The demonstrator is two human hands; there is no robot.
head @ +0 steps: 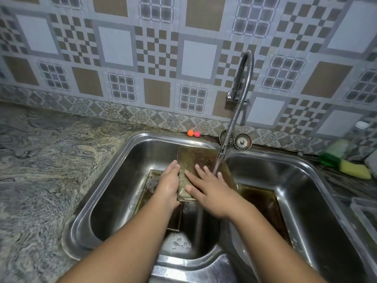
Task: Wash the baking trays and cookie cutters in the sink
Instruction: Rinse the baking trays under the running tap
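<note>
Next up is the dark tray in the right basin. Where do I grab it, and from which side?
Take the dark tray by its far rim, coming from above with the right hand. It seems to lean against the sink divider, far rim raised and clear; its near end is hidden behind the forearm.
</note>
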